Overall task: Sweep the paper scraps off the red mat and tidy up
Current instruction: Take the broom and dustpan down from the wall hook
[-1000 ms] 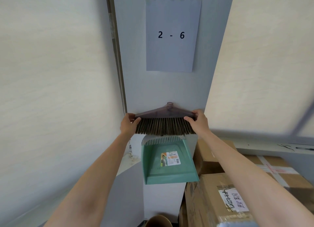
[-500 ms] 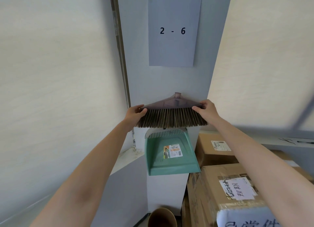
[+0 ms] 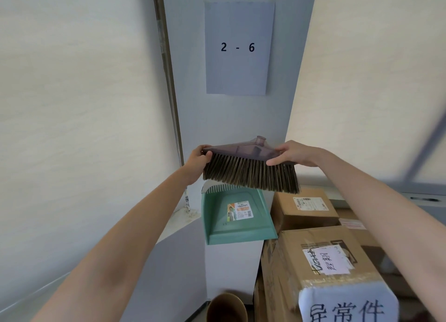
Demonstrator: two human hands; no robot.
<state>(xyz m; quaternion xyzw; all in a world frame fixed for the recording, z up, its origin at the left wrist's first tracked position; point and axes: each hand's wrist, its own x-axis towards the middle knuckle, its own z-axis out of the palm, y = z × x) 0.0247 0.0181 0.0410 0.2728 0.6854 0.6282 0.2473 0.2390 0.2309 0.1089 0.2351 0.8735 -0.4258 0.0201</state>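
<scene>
Together, the left hand [image 3: 196, 161] and the right hand [image 3: 293, 152] grip the two ends of the broom head [image 3: 251, 169], bristles down, just above the green dustpan [image 3: 236, 215], near cardboard boxes [image 3: 301, 210].

- The single head-worn camera looks forward into a wall corner, squarely facing the sheet marked "2 - 6" [image 3: 239, 48] at upper centre.
- It sits near: the left hand [image 3: 196, 162] and right hand [image 3: 294, 152] meet mid-frame, and cardboard boxes [image 3: 282, 273] crowd the lower right.
</scene>
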